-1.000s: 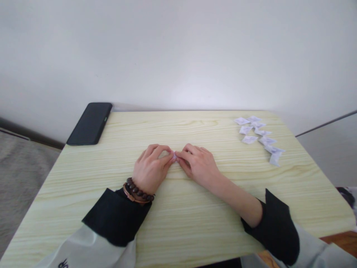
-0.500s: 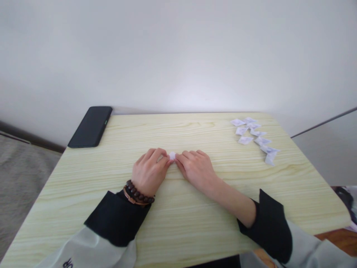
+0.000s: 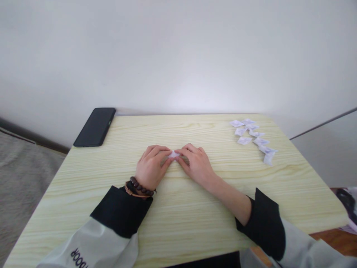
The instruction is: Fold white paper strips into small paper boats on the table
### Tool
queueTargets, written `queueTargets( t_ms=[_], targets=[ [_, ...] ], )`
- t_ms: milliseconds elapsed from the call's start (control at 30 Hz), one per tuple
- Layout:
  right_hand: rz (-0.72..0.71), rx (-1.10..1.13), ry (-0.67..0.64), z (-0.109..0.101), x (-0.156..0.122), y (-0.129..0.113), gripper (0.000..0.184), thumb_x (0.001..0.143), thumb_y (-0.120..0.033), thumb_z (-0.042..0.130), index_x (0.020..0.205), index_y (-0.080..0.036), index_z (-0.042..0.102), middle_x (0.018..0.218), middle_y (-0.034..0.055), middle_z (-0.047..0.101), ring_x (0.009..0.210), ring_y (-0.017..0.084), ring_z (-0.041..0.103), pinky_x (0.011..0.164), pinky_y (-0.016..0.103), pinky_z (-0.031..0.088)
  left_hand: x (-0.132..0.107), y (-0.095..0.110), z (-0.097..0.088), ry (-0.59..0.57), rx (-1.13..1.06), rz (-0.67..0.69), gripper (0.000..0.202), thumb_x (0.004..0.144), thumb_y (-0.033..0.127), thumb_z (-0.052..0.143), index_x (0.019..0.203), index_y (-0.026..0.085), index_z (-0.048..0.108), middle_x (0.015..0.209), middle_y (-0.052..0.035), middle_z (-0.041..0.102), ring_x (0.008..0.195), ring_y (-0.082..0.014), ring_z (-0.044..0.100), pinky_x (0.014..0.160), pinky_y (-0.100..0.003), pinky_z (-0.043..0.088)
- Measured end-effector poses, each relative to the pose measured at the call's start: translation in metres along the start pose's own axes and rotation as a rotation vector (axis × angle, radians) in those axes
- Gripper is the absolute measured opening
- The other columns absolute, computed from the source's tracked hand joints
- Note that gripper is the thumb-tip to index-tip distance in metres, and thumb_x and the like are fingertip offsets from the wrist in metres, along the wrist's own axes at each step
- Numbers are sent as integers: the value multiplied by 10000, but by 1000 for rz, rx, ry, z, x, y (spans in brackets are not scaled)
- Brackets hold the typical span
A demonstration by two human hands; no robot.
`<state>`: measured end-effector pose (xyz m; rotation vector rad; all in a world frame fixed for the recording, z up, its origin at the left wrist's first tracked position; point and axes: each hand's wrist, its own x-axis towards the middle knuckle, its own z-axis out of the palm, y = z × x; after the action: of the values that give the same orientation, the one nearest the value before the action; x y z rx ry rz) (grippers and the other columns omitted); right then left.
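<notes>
My left hand (image 3: 152, 166) and my right hand (image 3: 195, 164) meet at the middle of a pale wooden table (image 3: 178, 208). Between their fingertips they pinch a small piece of white folded paper (image 3: 174, 154), which rests on the tabletop. Most of the paper is covered by my fingers. A dark beaded bracelet (image 3: 139, 187) sits on my left wrist. Both sleeves are black with grey lower down.
Several small folded white paper pieces (image 3: 252, 137) lie in a cluster at the table's far right. A black phone (image 3: 95, 127) lies face down at the far left corner, partly over the edge. A white wall stands right behind the table.
My hands have stayed on the small paper, working it with small finger movements. The view has shifted slightly, so the table and phone appear a little further right.
</notes>
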<state>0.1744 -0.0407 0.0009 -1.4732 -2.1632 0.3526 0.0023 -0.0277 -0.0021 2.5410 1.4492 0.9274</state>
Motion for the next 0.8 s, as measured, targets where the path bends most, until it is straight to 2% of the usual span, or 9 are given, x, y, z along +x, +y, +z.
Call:
queueTargets(
  t_ms=[167,300,400,533,700,800],
  targets=[
    [61,49,-11,1,0,-2,201,898,-308,530,1032,-198,631,963,38,636,920,167,587,792,313,354,0,1,0,3,-38,-28,158,841,262,574,918,187,691,981,-65,689,961,-229,576,852,-376,503],
    [64,15,-5,1,-1,-4,241,903,-316,519,1089,-192,609,998,48,623,949,178,577,790,314,359,1,0,0,-11,-99,-32,138,835,238,572,855,179,695,942,-59,704,925,-215,587,854,-378,499],
    [53,7,0,2,-2,-4,236,905,-313,514,1092,-203,606,994,48,616,948,179,574,788,316,356,3,-1,1,-26,-141,-80,125,812,236,589,875,185,684,947,-55,708,932,-214,591,868,-387,489],
    [62,67,32,2,-1,-3,178,889,-295,540,1024,-202,609,976,36,624,931,168,580,785,314,355,4,0,0,-16,-202,-126,117,782,239,617,880,189,657,953,-49,704,940,-211,606,878,-386,481],
    [62,256,96,0,0,-2,160,877,-347,554,863,-193,595,840,-1,612,654,101,563,712,279,396,5,5,-4,-30,-333,-195,138,808,294,594,864,176,639,863,-36,704,823,-175,645,781,-309,515],
    [35,320,105,-2,-1,-3,184,898,-348,510,839,-190,583,822,9,601,622,95,547,667,250,424,6,7,-7,-20,-382,-211,155,813,314,586,840,176,650,810,-27,705,770,-161,652,746,-281,519]
  ],
)
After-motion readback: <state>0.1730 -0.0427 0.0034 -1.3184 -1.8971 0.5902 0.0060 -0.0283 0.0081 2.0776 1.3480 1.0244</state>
